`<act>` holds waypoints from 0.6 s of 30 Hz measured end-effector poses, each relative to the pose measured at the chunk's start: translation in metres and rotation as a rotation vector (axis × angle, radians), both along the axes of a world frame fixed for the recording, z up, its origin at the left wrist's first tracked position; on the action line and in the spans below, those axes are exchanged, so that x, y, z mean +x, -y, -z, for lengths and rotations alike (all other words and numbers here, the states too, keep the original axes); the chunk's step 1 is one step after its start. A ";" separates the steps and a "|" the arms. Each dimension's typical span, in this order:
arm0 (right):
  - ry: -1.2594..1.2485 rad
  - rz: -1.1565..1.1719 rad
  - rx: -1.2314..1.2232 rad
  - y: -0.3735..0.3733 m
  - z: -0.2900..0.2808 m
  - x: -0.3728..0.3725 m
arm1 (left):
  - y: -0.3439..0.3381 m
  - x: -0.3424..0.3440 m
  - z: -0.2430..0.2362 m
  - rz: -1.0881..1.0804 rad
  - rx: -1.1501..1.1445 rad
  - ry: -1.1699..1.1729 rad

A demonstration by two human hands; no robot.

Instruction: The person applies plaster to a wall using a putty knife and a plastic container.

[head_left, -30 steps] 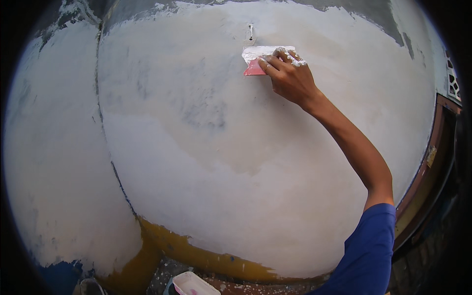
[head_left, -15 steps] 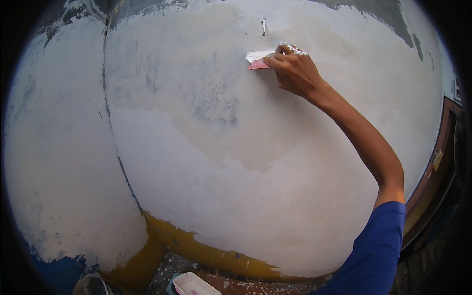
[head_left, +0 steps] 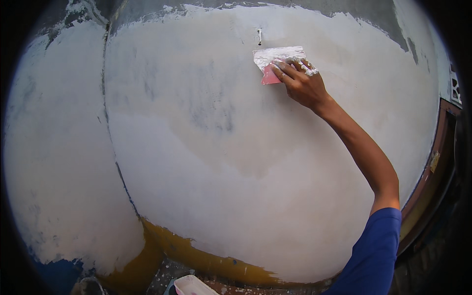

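Note:
My right hand (head_left: 306, 87), smeared with white paste on the knuckles, grips a flat pink scraper (head_left: 271, 73) whose upper edge is coated in white putty. The scraper is at the large whitened wall (head_left: 221, 167), just below a small slit (head_left: 259, 37) with white paste around it. Faint dark mottling shows through the coat left of the scraper. My forearm reaches up from the lower right in a blue sleeve. My left hand is not in view.
A cracked corner seam (head_left: 112, 147) divides the walls on the left. A yellow band (head_left: 231, 265) runs along the bottom, with a white tray (head_left: 192, 287) on the speckled floor. A brown door frame (head_left: 432, 137) stands at right; grey bare patches line the top.
Half a second ago the scraper showed a narrower, more tilted face; now its broad coated face shows again, closer under the slit. The view has shifted slightly.

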State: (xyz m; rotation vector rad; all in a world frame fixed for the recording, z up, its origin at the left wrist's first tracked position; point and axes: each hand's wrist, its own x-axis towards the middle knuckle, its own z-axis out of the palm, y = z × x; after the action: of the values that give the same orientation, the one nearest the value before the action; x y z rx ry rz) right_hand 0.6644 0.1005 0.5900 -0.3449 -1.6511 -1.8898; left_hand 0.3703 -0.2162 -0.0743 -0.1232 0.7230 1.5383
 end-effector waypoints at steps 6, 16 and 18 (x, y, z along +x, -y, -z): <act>-0.019 0.087 -0.029 -0.019 0.005 -0.005 | -0.002 0.007 0.003 0.018 -0.002 0.011; -0.266 -0.013 -0.117 0.054 -0.018 0.007 | 0.000 0.006 0.001 0.014 0.001 0.012; -0.409 0.038 -0.061 0.047 -0.048 0.012 | 0.000 0.007 0.005 0.033 0.008 0.015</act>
State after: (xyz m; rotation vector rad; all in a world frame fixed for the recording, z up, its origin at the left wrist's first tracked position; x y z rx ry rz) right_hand 0.6768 0.0532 0.6377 -0.7399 -1.4323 -1.6602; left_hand 0.3776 -0.2162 -0.0788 -0.1163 0.7033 1.5069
